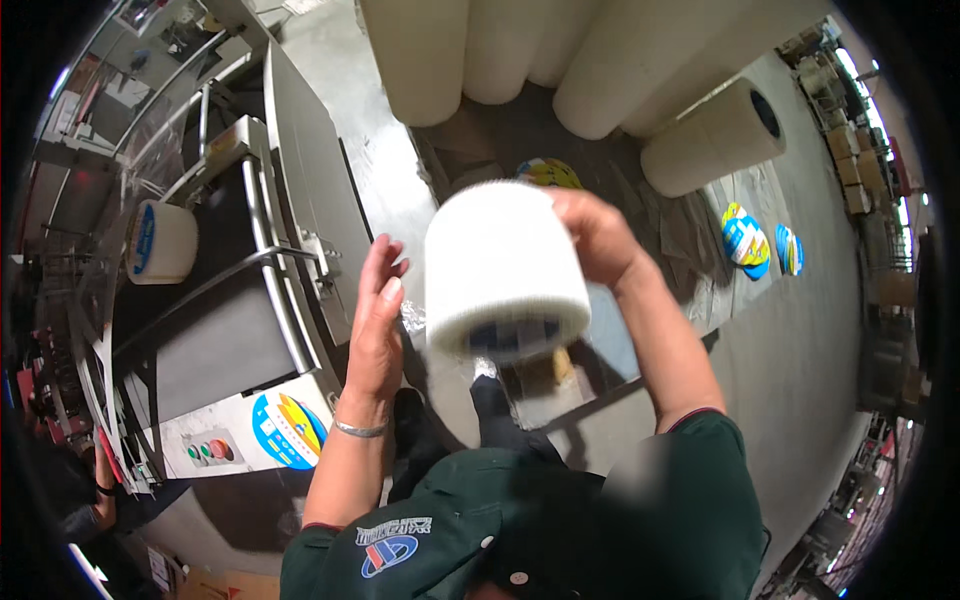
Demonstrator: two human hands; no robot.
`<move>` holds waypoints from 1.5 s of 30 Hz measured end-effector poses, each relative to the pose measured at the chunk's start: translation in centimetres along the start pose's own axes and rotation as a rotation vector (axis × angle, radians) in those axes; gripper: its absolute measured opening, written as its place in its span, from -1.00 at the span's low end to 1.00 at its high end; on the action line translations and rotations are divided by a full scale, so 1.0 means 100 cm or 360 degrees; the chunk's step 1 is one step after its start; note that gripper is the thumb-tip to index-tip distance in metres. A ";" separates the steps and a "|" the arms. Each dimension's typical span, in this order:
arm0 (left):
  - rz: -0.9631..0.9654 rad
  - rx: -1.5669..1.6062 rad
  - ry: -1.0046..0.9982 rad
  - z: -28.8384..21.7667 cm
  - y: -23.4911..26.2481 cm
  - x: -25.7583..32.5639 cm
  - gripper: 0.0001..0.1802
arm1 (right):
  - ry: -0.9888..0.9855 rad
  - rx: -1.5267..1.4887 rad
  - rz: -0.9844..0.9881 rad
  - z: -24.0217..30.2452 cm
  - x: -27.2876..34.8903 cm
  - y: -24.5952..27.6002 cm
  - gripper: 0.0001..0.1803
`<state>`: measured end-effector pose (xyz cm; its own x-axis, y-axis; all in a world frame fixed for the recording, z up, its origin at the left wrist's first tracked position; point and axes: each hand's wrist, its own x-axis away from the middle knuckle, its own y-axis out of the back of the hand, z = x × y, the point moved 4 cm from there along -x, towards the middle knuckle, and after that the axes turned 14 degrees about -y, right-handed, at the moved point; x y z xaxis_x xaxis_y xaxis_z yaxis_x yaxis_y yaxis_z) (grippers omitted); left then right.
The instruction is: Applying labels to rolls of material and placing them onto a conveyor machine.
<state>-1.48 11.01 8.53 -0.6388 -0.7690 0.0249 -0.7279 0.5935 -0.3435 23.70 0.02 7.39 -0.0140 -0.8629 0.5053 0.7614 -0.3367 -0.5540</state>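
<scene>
A wide white roll (505,255), seemingly of mesh tape, hangs in the air in front of me. It is tilted so that its dark blue hollow core shows at the lower end. My right hand (598,235) grips it at the upper right side, thumb and fingers partly hidden behind the roll. My left hand (376,325) is raised at the roll's left with its fingers stretched, a small gap between hand and roll. A similar white roll (175,243) with a blue label on its end lies on the dark belt of the machine at the left.
The machine (215,330) has metal rails and a panel of push buttons (213,450). Tall white rolls (500,45) stand at the back, a large roll (705,145) lies at the right. Stacks of round coloured labels (745,240) rest on sheeting nearby. At the far left a person's arm (103,485) shows.
</scene>
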 end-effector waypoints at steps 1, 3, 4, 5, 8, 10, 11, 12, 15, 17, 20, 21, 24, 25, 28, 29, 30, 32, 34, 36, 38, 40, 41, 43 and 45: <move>0.0150 0.0214 0.0021 0.013 -0.006 0.004 -0.23 | -0.0038 -0.0062 0.0020 -0.015 0.016 -0.027 -0.55; 0.0318 0.0579 0.0513 0.038 -0.005 0.036 -0.35 | -0.0104 -0.0032 0.0115 -0.057 0.028 -0.022 -0.42; 0.0330 0.0706 0.0631 0.054 0.005 0.053 -0.39 | -0.0167 -0.0048 0.0062 -0.071 0.032 -0.025 -0.38; 0.0200 0.0765 0.0675 0.059 0.003 0.065 -0.40 | 0.0025 0.0445 -0.0285 -0.080 0.031 -0.007 -0.32; -0.0207 0.0937 0.0787 0.076 0.000 0.084 -0.42 | 0.0437 0.2090 -0.1825 -0.120 0.018 0.068 -0.14; -0.0463 0.1039 0.0793 0.086 0.006 0.091 -0.45 | 0.0332 0.2105 -0.1927 -0.132 0.008 0.091 -0.17; -0.0589 0.1010 0.0812 0.085 0.006 0.090 -0.47 | 0.0327 0.2200 -0.1942 -0.151 0.005 0.109 -0.18; -0.0723 0.0977 0.0822 0.083 0.008 0.090 -0.48 | 0.0477 0.2290 -0.1907 -0.163 0.004 0.116 -0.25; -0.0837 0.0983 0.0757 0.078 0.020 0.095 -0.50 | 0.0855 0.2458 -0.1765 -0.179 0.005 0.117 -0.45; -0.0836 0.1020 0.0703 0.072 0.029 0.101 -0.51 | 0.0846 0.2427 -0.1710 -0.186 0.010 0.107 -0.56; -0.0823 0.1098 0.0655 0.073 0.044 0.108 -0.49 | 0.0580 0.2313 -0.1773 -0.179 0.013 0.096 -0.65; -0.0818 0.1124 0.0655 0.075 0.047 0.109 -0.49 | 0.0517 0.2275 -0.1800 -0.174 0.016 0.091 -0.67; -0.0854 0.1158 0.0640 0.071 0.067 0.111 -0.46 | 0.0950 0.2131 -0.1703 -0.128 0.034 -0.008 -0.61; -0.0876 0.1174 0.0633 0.071 0.074 0.113 -0.45 | 0.1147 0.2090 -0.1648 -0.113 0.041 -0.047 -0.58; -0.0866 0.1233 0.0612 0.064 0.094 0.119 -0.42 | 0.1377 0.2137 -0.1163 -0.106 0.059 -0.157 -0.41; -0.0839 0.1274 0.0600 0.058 0.099 0.119 -0.41 | 0.1350 0.2170 -0.0988 -0.109 0.060 -0.183 -0.42; -0.0825 0.1293 0.0591 0.051 0.104 0.119 -0.40 | 0.1315 0.2192 -0.0809 -0.112 0.060 -0.208 -0.43; -0.0800 0.1313 0.0586 0.037 0.114 0.119 -0.38 | 0.1231 0.2256 -0.0646 -0.123 0.053 -0.227 -0.48; -0.0800 0.1326 0.0587 0.027 0.128 0.119 -0.37 | 0.1096 0.2272 -0.0481 -0.129 0.047 -0.243 -0.44; -0.0786 0.1325 0.0598 0.021 0.147 0.120 -0.37 | 0.0947 0.2258 -0.0309 -0.119 0.044 -0.268 -0.38; -0.0722 0.1266 0.0629 0.013 0.165 0.120 -0.37 | 0.0800 0.2424 -0.0166 -0.110 0.036 -0.282 -0.29; -0.0607 0.1288 0.0695 0.000 0.176 0.120 -0.36 | 0.0706 0.2629 -0.0038 -0.090 0.024 -0.302 -0.24; -0.0547 0.1299 0.0728 -0.006 0.182 0.121 -0.36 | 0.0685 0.2754 0.0008 -0.079 0.019 -0.314 -0.24; -0.0392 0.1445 0.0769 -0.005 0.194 0.124 -0.34 | 0.0353 0.2822 0.0299 -0.072 0.010 -0.331 -0.14; -0.0219 0.1477 0.0754 -0.018 0.206 0.125 -0.32 | 0.0211 0.2889 0.0489 -0.066 0.005 -0.350 -0.05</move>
<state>-24.89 14.05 3.47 -0.7430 -0.5254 0.4146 -0.4532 -0.0609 -0.8893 -7.21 8.89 22.65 0.2671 -0.8585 0.4378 0.4226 0.5127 0.7474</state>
